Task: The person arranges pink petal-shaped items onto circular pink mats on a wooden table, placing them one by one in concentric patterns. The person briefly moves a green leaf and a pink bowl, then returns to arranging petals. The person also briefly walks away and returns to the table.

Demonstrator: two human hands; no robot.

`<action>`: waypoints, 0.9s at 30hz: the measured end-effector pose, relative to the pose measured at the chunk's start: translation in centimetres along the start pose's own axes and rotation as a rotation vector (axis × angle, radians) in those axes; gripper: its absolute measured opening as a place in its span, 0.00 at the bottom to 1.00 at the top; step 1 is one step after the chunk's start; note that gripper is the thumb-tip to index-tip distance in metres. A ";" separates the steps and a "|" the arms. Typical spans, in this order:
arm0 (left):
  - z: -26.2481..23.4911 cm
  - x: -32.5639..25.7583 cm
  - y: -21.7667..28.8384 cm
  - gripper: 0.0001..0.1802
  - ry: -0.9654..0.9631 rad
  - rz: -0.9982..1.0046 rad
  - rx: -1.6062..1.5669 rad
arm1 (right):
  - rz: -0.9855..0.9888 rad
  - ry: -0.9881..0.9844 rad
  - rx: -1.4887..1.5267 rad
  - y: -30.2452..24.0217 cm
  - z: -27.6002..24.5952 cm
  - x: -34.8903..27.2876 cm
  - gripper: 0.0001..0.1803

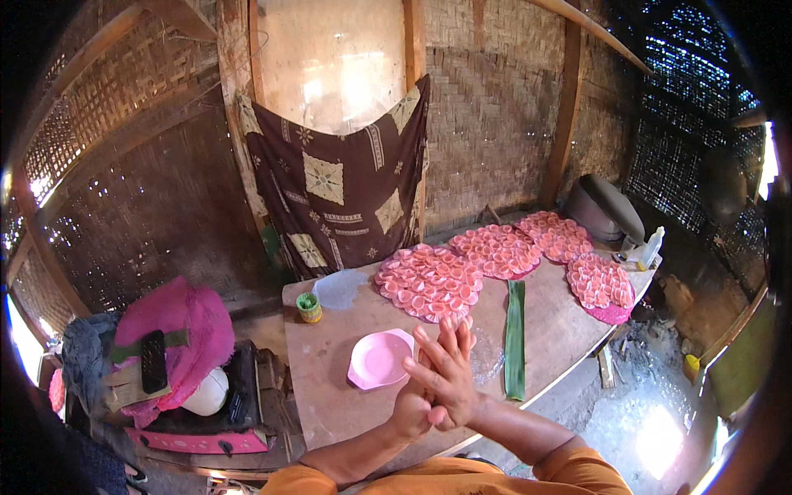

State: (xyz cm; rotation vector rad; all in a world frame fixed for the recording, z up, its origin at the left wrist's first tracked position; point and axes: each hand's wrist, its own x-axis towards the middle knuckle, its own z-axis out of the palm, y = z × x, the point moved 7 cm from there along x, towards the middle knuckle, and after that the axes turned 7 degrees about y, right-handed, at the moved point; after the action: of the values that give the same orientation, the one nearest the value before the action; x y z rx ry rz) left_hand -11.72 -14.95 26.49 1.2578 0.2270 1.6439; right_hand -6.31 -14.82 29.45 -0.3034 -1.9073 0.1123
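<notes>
sleeves: orange sleeves point(462, 478) sit closest to the camera at the bottom edge, and both forearms come up from there.
hands: left hand point(412, 406) and right hand point(448, 373) are pressed flat together, palm to palm, above the near edge of the table point(330, 396).
how open: fingers point(445, 334) of the right hand are straight and spread; the left hand lies mostly hidden under it. i cannot tell if something small is squeezed between the palms.
pink plate: pink plate point(378, 360) lies flat on the table just to the left of the hands, very near them. it looks empty.
which hand is nearer: the left hand is on the plate's side.
clear sheet: clear plastic sheet point(487, 356) lies on the table just right of the hands.
green leaf strip: long green leaf strip point(515, 338) lies right of that sheet, its long way pointing away from the person.
pink rounds: four round trays of small pink pieces point(429, 282) sit in a row at the far side of the table, well beyond the hands.
small cup: green cup point(308, 307) stands near the far left corner, next to another clear sheet point(340, 289).
in the way: nothing stands between the hands and the plate.
around: brown patterned cloth point(338, 190) hangs on the woven wall; a pink pile with a black phone point(153, 361) sits on the left, off the table.
</notes>
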 end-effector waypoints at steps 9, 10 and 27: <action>-3.8 -3.5 -8.3 0.49 0.147 -0.493 -0.300 | -0.025 -0.287 0.055 -2.1 0.6 -0.7 0.46; -4.3 -4.3 -9.9 0.49 0.170 -0.557 -0.345 | -0.016 -0.267 0.087 -2.3 0.4 -1.2 0.48; -14.0 -7.7 -26.0 0.40 0.742 -0.924 -0.514 | 1.178 -0.349 -0.176 26.3 -0.7 -19.9 0.33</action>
State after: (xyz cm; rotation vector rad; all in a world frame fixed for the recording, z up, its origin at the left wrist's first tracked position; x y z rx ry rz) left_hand -8.04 -3.20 -1.42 0.0419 0.6703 1.1395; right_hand 4.82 5.16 5.74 -1.5777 -1.8284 0.8162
